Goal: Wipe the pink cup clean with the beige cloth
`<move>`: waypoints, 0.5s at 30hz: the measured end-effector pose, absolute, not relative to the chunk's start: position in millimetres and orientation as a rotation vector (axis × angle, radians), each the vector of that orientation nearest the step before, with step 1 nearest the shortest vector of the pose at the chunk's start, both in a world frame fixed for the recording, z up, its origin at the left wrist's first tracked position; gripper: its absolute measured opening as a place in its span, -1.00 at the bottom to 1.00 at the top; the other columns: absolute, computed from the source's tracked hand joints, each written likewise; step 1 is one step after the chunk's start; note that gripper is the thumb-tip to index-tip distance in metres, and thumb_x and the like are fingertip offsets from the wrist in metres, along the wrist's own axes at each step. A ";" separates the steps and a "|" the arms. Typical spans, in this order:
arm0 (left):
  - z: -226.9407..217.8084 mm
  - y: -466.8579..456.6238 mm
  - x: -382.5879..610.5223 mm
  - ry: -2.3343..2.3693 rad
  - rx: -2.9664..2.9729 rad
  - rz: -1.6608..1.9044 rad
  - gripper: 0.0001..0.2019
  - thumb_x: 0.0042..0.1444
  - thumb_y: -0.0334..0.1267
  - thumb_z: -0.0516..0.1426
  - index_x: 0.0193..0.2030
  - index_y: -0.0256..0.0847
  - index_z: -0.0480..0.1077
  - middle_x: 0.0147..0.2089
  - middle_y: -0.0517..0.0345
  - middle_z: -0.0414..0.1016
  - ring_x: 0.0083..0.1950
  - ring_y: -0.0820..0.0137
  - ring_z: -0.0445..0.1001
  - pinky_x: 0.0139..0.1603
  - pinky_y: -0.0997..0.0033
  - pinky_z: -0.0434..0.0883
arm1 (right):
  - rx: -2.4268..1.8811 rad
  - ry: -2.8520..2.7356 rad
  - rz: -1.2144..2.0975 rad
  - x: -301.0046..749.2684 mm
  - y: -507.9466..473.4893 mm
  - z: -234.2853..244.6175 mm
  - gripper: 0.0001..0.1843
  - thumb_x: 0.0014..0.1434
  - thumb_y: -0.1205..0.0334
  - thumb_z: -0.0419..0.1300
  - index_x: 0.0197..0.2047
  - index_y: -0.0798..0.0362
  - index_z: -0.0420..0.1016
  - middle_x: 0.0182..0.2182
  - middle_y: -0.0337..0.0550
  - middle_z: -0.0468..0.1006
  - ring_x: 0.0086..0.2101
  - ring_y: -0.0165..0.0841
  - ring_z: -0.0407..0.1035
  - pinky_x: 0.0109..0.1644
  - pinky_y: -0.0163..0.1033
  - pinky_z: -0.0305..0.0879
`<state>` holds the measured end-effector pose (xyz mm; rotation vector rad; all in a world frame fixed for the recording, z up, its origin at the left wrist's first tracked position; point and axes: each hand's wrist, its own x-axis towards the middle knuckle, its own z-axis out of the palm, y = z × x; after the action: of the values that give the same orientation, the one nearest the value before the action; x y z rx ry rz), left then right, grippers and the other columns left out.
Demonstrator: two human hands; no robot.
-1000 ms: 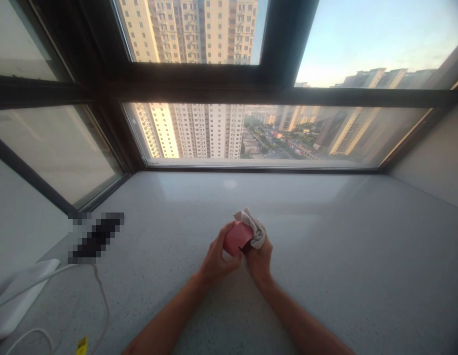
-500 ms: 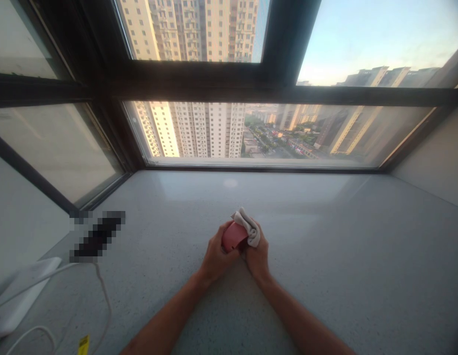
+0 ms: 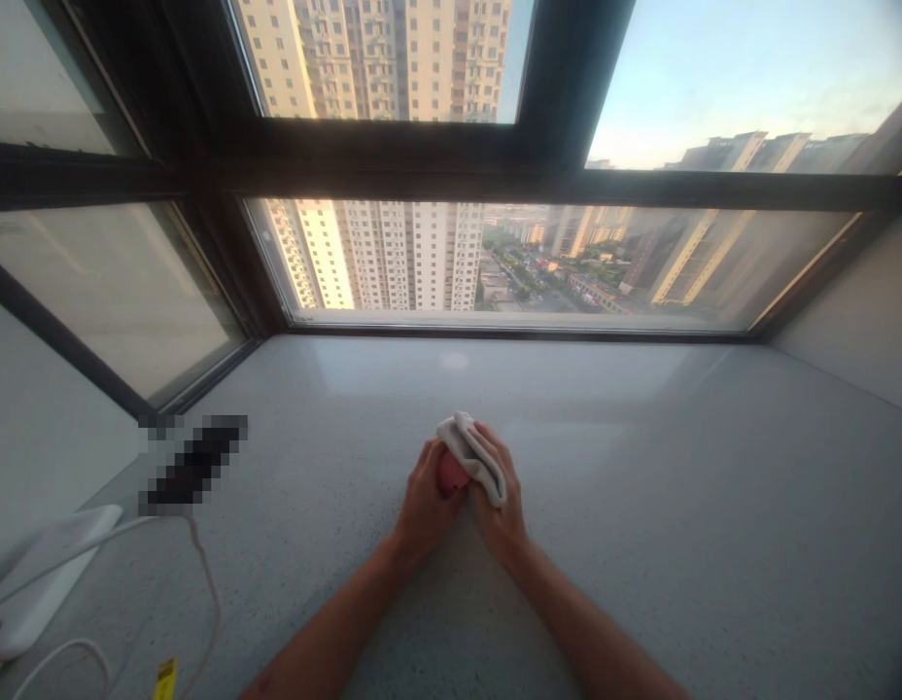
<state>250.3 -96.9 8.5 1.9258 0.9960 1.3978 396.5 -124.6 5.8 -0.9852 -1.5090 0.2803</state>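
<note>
Low over the middle of the grey speckled sill (image 3: 641,506), my left hand (image 3: 427,496) is wrapped round a small, rounded pinkish-red object (image 3: 451,473); its kind I cannot make out. My right hand (image 3: 503,491) grips a folded whitish cloth (image 3: 474,457), which lies across the top and right side of the red object. The cloth and my fingers hide much of that object. Both hands sit close together, with the wrists apart.
At the left lie a white flat device (image 3: 53,574), a pale cable (image 3: 207,574) and a blurred-out dark item (image 3: 195,467). A yellow tag (image 3: 164,679) is at the bottom edge. Dark window frames (image 3: 422,160) border the sill at the back and left.
My right hand has moved the cloth leftward over the top of the red object, covering more of it. My left hand keeps its hold and has shifted only slightly.
</note>
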 end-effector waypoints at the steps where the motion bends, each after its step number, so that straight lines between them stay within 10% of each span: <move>1: 5.5 -96.0 249.4 0.994 1.939 1.426 -0.43 0.18 -0.36 0.27 0.34 -0.11 0.38 0.28 -0.10 0.56 0.27 0.10 0.58 0.29 0.05 0.55 | -1.009 -1.607 0.191 394.9 -128.9 9.7 -0.40 0.49 0.06 0.09 0.53 -0.14 0.34 0.51 0.00 0.31 0.48 0.06 0.17 0.52 0.35 0.18; 6: -4.5 -93.2 245.9 0.997 2.054 1.432 -0.72 0.25 -0.33 0.23 0.09 -0.06 0.53 0.06 -0.07 0.70 0.10 0.04 0.68 0.15 0.00 0.63 | -1.022 -1.902 -0.079 387.8 -136.0 18.2 -0.27 0.43 0.11 0.17 0.61 -0.13 0.20 0.58 0.00 0.17 0.54 0.16 0.00 0.58 0.48 -0.07; 12: 10.6 -101.5 252.9 1.151 1.922 1.426 -0.51 0.09 -0.49 0.21 0.17 -0.08 0.45 0.07 0.04 0.64 0.03 0.20 0.64 0.08 0.19 0.59 | -1.155 -1.476 0.219 392.8 -119.7 5.3 -0.42 0.59 0.12 -0.07 0.60 -0.18 0.18 0.41 0.01 0.46 0.33 -0.10 0.42 0.37 0.15 0.45; 15: 11.5 -102.0 252.4 1.146 1.909 1.408 -0.61 0.14 -0.45 0.20 0.12 -0.12 0.46 0.03 0.04 0.64 0.00 0.22 0.63 0.05 0.23 0.58 | -1.145 -1.593 0.181 392.6 -125.4 6.1 -0.39 0.57 0.07 0.00 0.61 -0.18 0.17 0.50 0.01 0.33 0.43 -0.05 0.28 0.46 0.22 0.33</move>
<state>252.4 -102.0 11.5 1.9093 1.1465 1.4075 392.6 -125.4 6.1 -1.1455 -1.5928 0.1807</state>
